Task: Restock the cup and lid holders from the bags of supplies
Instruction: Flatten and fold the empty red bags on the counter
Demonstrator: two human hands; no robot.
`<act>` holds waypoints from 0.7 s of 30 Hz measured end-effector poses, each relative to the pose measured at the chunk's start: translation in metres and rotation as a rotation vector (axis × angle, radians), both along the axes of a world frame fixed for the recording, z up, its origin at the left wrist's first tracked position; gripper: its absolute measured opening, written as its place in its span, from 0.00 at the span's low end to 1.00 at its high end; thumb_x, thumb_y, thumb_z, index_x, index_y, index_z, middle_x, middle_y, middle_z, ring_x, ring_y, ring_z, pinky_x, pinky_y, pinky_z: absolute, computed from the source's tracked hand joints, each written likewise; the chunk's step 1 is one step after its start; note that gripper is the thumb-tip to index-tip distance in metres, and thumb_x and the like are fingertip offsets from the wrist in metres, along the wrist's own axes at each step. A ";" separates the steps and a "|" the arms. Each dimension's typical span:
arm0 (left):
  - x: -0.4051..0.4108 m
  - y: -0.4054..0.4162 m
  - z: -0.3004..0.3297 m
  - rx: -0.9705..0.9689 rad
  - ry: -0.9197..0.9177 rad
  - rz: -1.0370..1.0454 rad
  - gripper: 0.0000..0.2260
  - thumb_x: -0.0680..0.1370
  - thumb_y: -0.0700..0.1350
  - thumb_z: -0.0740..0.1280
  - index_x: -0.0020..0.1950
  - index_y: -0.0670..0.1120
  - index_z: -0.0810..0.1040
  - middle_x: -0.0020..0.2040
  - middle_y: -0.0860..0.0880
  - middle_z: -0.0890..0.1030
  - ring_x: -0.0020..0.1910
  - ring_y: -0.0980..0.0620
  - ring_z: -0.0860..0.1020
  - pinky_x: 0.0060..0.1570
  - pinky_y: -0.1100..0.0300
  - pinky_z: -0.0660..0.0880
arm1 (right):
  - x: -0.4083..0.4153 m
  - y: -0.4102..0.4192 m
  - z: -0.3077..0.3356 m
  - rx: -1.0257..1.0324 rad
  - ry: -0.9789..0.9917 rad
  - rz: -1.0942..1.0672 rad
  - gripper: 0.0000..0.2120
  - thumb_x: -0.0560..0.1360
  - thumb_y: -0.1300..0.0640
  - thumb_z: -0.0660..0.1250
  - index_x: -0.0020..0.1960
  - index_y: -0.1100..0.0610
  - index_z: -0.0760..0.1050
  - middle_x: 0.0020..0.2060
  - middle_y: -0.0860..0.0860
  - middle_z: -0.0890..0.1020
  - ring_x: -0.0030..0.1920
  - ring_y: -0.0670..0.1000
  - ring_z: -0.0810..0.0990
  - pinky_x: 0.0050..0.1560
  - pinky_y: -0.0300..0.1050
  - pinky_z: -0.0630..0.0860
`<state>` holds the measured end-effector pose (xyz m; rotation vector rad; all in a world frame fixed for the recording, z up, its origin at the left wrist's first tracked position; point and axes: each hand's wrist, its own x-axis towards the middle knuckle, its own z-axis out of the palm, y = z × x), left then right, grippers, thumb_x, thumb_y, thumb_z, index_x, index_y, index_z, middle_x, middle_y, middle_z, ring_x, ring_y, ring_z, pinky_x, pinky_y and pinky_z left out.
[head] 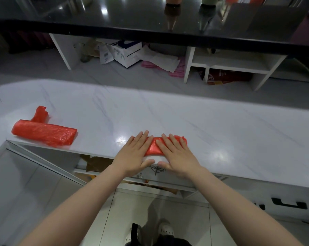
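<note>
Both the left hand and the right hand lie flat, fingers straight, pressing a folded red bag at the desk's near edge. Another rolled red bag sits toward the left end. No cups, lids or holders show; restocking progress cannot be judged.

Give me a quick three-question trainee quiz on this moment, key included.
1. True or false: both hands lie flat on the folded bag near the counter's front edge.
2. How many red bags are on the counter? A) one B) two C) three
3. Fill in: the rolled bag lies to the person's ____.

Key:
1. True: the left hand and right hand press it with straight fingers.
2. B
3. left
</note>
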<state>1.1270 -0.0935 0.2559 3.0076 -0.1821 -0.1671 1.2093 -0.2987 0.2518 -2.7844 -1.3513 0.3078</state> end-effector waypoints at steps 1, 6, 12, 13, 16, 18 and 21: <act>0.001 0.000 0.000 0.040 0.003 -0.005 0.37 0.72 0.72 0.37 0.74 0.53 0.31 0.74 0.53 0.31 0.73 0.53 0.30 0.71 0.57 0.32 | 0.002 0.000 0.001 -0.004 0.000 0.008 0.38 0.74 0.29 0.43 0.77 0.45 0.36 0.77 0.48 0.37 0.76 0.52 0.35 0.71 0.52 0.30; 0.004 -0.001 0.002 0.109 0.018 -0.001 0.40 0.69 0.73 0.33 0.74 0.52 0.31 0.74 0.52 0.31 0.73 0.52 0.30 0.71 0.55 0.33 | 0.005 0.000 0.007 -0.024 0.039 0.029 0.40 0.73 0.27 0.44 0.77 0.45 0.35 0.77 0.48 0.37 0.76 0.52 0.34 0.72 0.53 0.31; 0.007 -0.002 0.011 0.063 -0.003 0.021 0.28 0.79 0.61 0.38 0.74 0.51 0.33 0.77 0.50 0.38 0.77 0.52 0.39 0.71 0.58 0.34 | 0.005 0.002 0.019 0.049 0.113 -0.002 0.27 0.82 0.43 0.46 0.78 0.46 0.43 0.78 0.48 0.44 0.77 0.51 0.38 0.74 0.52 0.35; 0.007 -0.004 0.013 0.067 -0.031 0.026 0.26 0.82 0.57 0.42 0.74 0.51 0.34 0.78 0.50 0.40 0.77 0.51 0.41 0.71 0.57 0.34 | 0.004 0.001 0.021 0.059 0.098 -0.010 0.26 0.82 0.45 0.47 0.78 0.46 0.45 0.78 0.48 0.46 0.77 0.52 0.40 0.74 0.53 0.37; 0.010 -0.016 0.021 0.084 -0.131 0.051 0.27 0.83 0.51 0.49 0.76 0.50 0.35 0.78 0.50 0.40 0.77 0.50 0.42 0.70 0.56 0.31 | 0.006 0.001 0.025 0.098 -0.005 -0.045 0.26 0.81 0.48 0.53 0.78 0.47 0.52 0.78 0.47 0.52 0.77 0.54 0.44 0.74 0.56 0.41; 0.012 -0.023 0.023 0.098 -0.158 0.074 0.28 0.83 0.52 0.50 0.77 0.49 0.37 0.77 0.50 0.39 0.77 0.49 0.41 0.69 0.55 0.31 | 0.009 0.001 0.027 0.139 -0.048 -0.062 0.27 0.79 0.47 0.56 0.76 0.46 0.56 0.77 0.46 0.54 0.77 0.54 0.46 0.73 0.58 0.42; 0.009 -0.031 0.023 0.058 -0.158 0.116 0.30 0.82 0.55 0.52 0.78 0.49 0.42 0.78 0.50 0.42 0.77 0.50 0.43 0.71 0.56 0.33 | 0.013 -0.002 0.027 0.203 -0.039 -0.062 0.28 0.77 0.45 0.58 0.76 0.46 0.57 0.77 0.46 0.56 0.77 0.52 0.47 0.73 0.57 0.41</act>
